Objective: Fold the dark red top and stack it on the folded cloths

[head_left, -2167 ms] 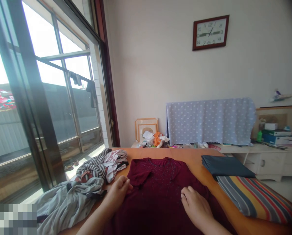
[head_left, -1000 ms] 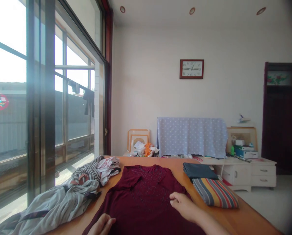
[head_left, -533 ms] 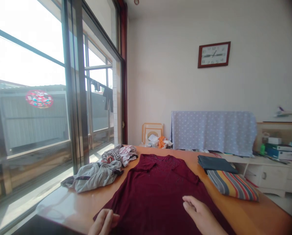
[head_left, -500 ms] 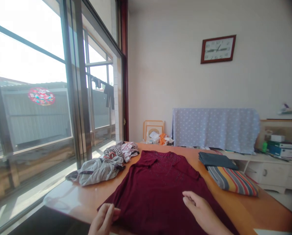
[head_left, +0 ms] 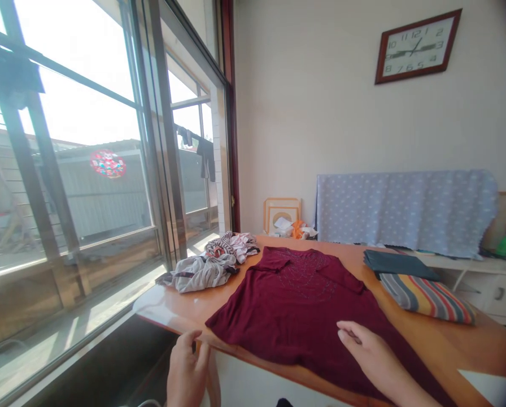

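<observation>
Home, living-room type. Framed wall clock (head_left: 418, 47), dotted cloth (head_left: 401, 212) draped above a low white cabinet (head_left: 501, 294), maroon top (head_left: 295, 311) and rumpled clothes (head_left: 208, 271) on a wood-toned table (head_left: 180, 311). Garments (head_left: 206, 158) hang outside the window (head_left: 113, 209).

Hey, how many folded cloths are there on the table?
2, both right of the maroon top: a dark blue cloth, and a multicolored striped cloth nearer the camera. Others could be hidden underneath.
</observation>
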Motion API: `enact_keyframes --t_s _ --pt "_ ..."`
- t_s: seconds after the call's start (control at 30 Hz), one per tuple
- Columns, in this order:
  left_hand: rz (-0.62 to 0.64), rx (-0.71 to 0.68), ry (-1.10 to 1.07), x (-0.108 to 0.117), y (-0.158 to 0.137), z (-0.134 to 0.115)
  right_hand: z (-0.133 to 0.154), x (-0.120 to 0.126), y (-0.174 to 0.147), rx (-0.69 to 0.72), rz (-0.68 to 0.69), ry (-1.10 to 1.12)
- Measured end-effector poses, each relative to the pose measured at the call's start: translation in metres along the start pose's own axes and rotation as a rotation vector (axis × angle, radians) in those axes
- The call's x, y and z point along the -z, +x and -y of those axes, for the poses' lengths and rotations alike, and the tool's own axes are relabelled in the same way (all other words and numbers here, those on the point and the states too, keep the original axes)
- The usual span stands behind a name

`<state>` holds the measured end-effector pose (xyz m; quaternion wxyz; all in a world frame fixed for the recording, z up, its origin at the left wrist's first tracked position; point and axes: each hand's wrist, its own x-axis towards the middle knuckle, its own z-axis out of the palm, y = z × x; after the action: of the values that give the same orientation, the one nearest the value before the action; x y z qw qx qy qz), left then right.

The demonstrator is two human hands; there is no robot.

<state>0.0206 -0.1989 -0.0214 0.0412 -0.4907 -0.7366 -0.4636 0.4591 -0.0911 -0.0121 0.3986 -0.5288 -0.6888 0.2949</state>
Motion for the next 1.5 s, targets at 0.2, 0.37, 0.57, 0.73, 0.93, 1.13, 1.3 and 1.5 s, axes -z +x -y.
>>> enact_keyframes --t_s 0.2,0.37,0.57,0.73,0.93,1.13,1.3,1.5 --pt "0.048 -0.034 0.297 -0.014 0.028 -0.024 0.011 -0.002 -0.013 0.077 0.017 -0.162" --pt "0.145 0.02 0.423 -0.027 0.039 -0.036 0.015 -0.003 -0.027 0.131 0.044 -0.309" --pt "0.158 0.124 0.347 -0.023 0.043 -0.041 0.019 -0.001 -0.038 0.158 0.045 -0.346" --pt "0.204 0.274 0.296 -0.019 0.058 -0.039 0.026 0.004 -0.041 0.156 0.046 -0.351" --pt "0.154 0.241 0.333 -0.021 0.062 -0.044 0.032 0.009 -0.042 0.142 0.061 -0.307" --pt "0.056 -0.259 0.188 -0.028 0.029 -0.075 0.048 0.013 -0.051 0.154 -0.042 -0.291" --pt "0.353 -0.646 0.027 -0.035 -0.012 -0.115 0.065 0.013 -0.07 0.139 -0.013 -0.292" --pt "0.57 -0.672 0.058 -0.044 -0.032 -0.147 0.075 0.002 -0.082 0.131 0.066 -0.279"
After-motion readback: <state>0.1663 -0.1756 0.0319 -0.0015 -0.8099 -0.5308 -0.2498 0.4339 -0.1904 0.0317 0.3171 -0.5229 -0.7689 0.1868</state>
